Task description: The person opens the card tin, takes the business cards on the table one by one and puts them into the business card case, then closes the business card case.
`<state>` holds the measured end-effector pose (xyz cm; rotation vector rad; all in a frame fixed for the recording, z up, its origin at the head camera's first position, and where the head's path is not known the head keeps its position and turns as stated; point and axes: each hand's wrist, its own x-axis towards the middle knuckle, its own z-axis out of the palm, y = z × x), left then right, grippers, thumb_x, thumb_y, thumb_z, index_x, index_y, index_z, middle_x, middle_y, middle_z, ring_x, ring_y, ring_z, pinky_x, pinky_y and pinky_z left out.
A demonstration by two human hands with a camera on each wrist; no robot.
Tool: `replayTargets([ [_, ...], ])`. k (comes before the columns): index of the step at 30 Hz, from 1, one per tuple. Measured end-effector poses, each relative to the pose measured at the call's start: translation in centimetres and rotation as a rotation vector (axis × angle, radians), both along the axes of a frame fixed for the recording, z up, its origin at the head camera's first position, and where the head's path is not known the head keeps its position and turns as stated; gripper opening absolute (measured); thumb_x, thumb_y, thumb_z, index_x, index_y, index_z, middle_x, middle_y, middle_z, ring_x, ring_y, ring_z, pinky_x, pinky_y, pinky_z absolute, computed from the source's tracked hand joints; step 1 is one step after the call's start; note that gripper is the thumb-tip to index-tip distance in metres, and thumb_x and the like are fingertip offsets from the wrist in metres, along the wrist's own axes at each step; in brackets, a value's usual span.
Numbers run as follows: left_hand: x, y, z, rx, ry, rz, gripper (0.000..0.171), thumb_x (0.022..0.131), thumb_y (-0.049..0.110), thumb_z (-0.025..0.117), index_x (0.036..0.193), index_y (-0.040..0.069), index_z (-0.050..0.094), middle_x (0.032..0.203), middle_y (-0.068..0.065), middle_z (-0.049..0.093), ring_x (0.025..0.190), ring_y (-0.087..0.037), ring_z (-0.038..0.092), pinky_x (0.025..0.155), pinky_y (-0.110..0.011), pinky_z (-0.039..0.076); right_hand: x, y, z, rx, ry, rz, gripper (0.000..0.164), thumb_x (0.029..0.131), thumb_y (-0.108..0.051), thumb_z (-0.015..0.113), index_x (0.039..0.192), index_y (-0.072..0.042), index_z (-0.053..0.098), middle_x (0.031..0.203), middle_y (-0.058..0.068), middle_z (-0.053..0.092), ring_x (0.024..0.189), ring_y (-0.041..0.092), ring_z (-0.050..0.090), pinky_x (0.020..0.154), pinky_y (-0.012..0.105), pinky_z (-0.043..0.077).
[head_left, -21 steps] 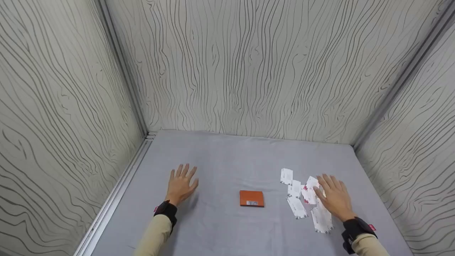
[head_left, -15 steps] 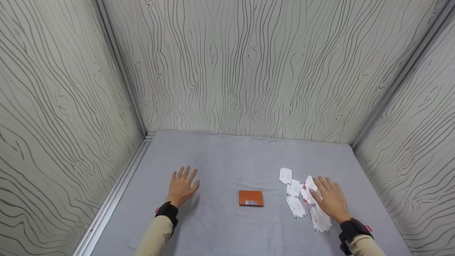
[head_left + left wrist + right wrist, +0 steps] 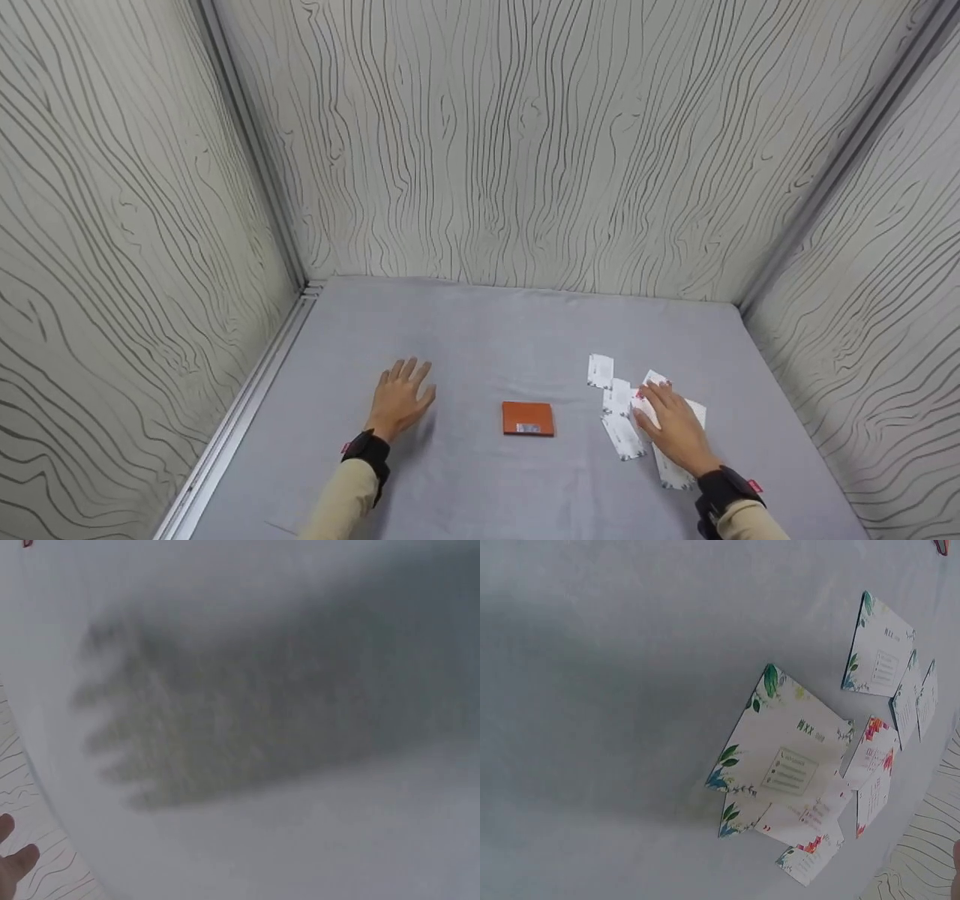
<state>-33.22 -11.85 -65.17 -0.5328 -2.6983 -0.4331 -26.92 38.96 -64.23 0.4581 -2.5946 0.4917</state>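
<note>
I see the left hand (image 3: 399,401) above the grey tabletop (image 3: 480,337), fingers spread, holding nothing. Near the middle lies a flat orange case (image 3: 528,417). Then I find white printed cards (image 3: 622,439), some overlapping, the right hand (image 3: 677,433) over the rightmost ones, fingers extended; I can't tell whether it touches them.

There are two hands (image 3: 401,401) (image 3: 675,431), one orange case (image 3: 527,416), at least eight cards (image 3: 784,735).
</note>
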Motion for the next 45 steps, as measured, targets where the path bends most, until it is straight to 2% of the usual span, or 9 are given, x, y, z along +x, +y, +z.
replayTargets([
  [6,0.2,1.1,-0.2,0.03,-0.015,-0.019,0.048,0.099,0.034,0.053,0.139,0.007,0.057,0.138,-0.021,0.055,0.128,-0.043,0.048,0.103,-0.061,0.042,0.2,-1.3,-0.8,-0.044,0.026,0.034,0.047,0.088,-0.011,0.071,0.128,0.011,0.058,0.128,0.03,0.057,0.122,0.051,0.048,0.101,0.064,0.038],
  [13,0.1,2.1,-0.8,0.058,0.036,-0.043,0.043,0.097,0.029,0.057,0.133,0.006,0.061,0.13,-0.021,0.059,0.12,-0.042,0.054,0.098,-0.059,0.046,0.3,-2.5,-2.0,-0.043,0.114,0.102,0.049,0.082,-0.005,0.075,0.124,0.013,0.059,0.121,0.031,0.059,0.114,0.05,0.054,0.096,0.06,0.042],
  [23,0.6,4.0,-1.5,0.077,0.06,-0.075,0.04,0.095,0.026,0.06,0.126,0.0,0.063,0.122,-0.019,0.063,0.114,-0.038,0.058,0.097,-0.052,0.049,0.8,-4.8,-3.5,-0.116,-0.005,0.074,0.045,0.087,-0.01,0.073,0.124,0.011,0.059,0.124,0.026,0.059,0.118,0.046,0.053,0.098,0.059,0.042],
  [28,0.8,5.1,-2.0,0.071,0.066,-0.085,0.039,0.093,0.026,0.062,0.122,-0.001,0.064,0.115,-0.017,0.065,0.106,-0.035,0.062,0.091,-0.048,0.053,0.9,-5.9,-3.7,-0.11,0.015,0.085,0.04,0.084,-0.009,0.075,0.117,0.01,0.063,0.115,0.022,0.062,0.109,0.042,0.058,0.093,0.057,0.047],
  [35,1.1,6.6,-2.2,0.044,0.041,-0.089,0.039,0.094,0.03,0.062,0.12,0.001,0.066,0.113,-0.015,0.066,0.103,-0.032,0.063,0.086,-0.046,0.056,1.1,-7.4,-4.1,-0.082,0.009,0.098,0.04,0.082,-0.011,0.078,0.115,0.007,0.065,0.111,0.017,0.063,0.104,0.036,0.06,0.089,0.052,0.051],
  [40,1.4,7.6,-2.4,0.024,0.067,-0.1,0.037,0.092,0.028,0.065,0.118,0.002,0.066,0.11,-0.013,0.066,0.099,-0.03,0.063,0.081,-0.045,0.056,1.0,-8.7,-4.7,-0.079,0.057,0.127,0.037,0.078,-0.007,0.079,0.111,0.007,0.066,0.105,0.016,0.063,0.099,0.035,0.06,0.086,0.05,0.051],
  [45,1.5,8.4,-3.1,0.013,0.095,-0.106,0.035,0.091,0.027,0.068,0.116,0.003,0.067,0.107,-0.011,0.067,0.094,-0.028,0.064,0.078,-0.042,0.057,1.1,-10.0,-5.1,-0.082,-0.015,0.114,0.034,0.081,-0.009,0.078,0.11,0.005,0.066,0.106,0.014,0.062,0.1,0.032,0.06,0.089,0.049,0.051],
])
